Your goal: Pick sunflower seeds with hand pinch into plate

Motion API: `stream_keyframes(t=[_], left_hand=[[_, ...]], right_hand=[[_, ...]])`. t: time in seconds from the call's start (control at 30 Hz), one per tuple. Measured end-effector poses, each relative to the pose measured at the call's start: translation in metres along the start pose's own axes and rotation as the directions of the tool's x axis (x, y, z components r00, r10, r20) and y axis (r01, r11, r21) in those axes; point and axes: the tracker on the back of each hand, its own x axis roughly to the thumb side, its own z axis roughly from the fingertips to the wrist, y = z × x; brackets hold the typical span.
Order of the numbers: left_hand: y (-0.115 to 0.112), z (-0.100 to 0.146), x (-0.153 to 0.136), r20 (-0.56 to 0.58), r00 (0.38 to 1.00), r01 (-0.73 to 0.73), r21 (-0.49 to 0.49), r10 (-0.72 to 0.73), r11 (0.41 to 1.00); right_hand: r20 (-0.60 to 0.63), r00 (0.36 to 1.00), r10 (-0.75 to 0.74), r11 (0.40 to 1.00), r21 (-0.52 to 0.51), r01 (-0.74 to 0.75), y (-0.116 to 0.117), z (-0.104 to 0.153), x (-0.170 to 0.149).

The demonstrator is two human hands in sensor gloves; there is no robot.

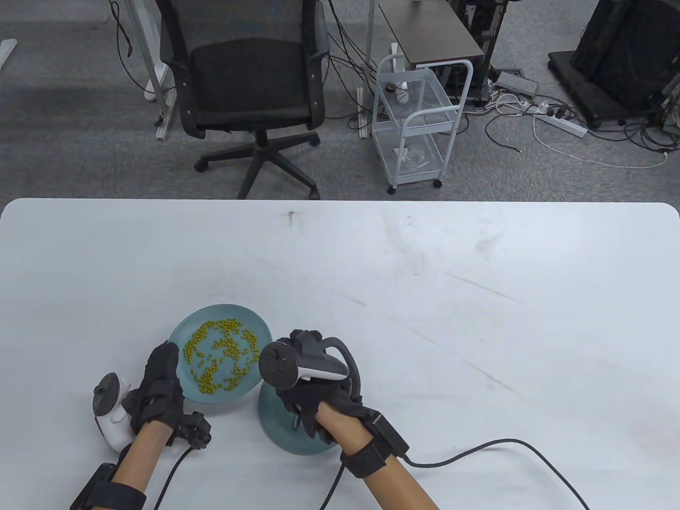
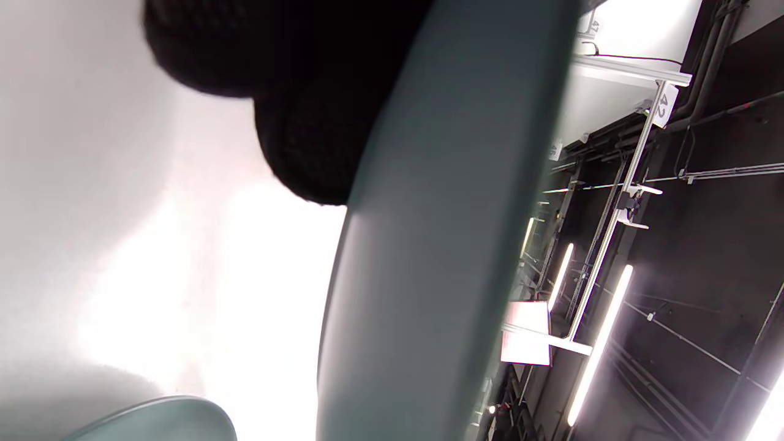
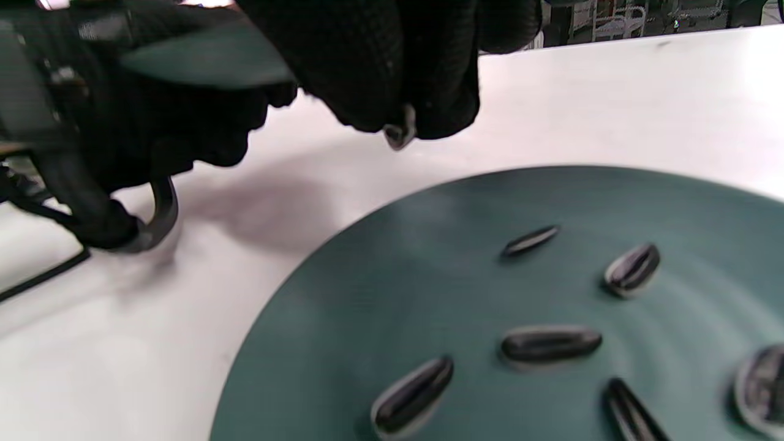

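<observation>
We see the left hand (image 1: 159, 388) gripping the tilted plate of green beans (image 1: 222, 353) at its 8 o'clock rim. The right hand (image 1: 313, 393) hovers over the lower plate (image 3: 520, 306), fingertips (image 3: 429, 92) pinched together on one sunflower seed (image 3: 399, 131). More seeds (image 3: 548, 343) lie toward 5 o'clock.

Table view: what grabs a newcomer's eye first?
The tilted plate heaped with yellow-green pellets, which the left hand holds up by its rim. Next, the right hand over a second plate near the table's front edge. The right wrist view shows its fingertips pinching a seed above striped seeds lying on that plate.
</observation>
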Motion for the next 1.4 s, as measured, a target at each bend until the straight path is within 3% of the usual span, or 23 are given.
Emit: stream_keyframes(t=[0.33,0.77,0.93,1.27,1.4], left_hand=[[0.001,0.000,0.001,0.004,1.000,-0.007,0.002,0.007,1.000],[0.008,0.002,0.000,-0.048,0.999,0.027,0.114,-0.022,0.993],[0.021,0.002,-0.005,-0.112,0.992,-0.026,0.194,0.049,0.981],[0.067,-0.003,-0.001,-0.207,0.978,0.042,0.318,0.026,0.947],[0.078,-0.005,-0.003,-0.260,0.961,-0.023,0.281,0.099,0.959]], right_hand=[[-0.018,1.000,-0.005,1.000,0.001,0.005,0.005,-0.001,0.001],[-0.022,0.999,-0.039,0.999,-0.002,0.039,0.000,0.002,-0.001],[-0.019,0.998,-0.064,0.998,-0.001,0.064,-0.002,0.005,-0.005],[-0.084,0.990,-0.112,0.993,-0.045,0.109,-0.010,0.033,-0.034],[-0.129,0.983,-0.133,0.989,-0.085,0.123,-0.011,0.054,-0.054]])
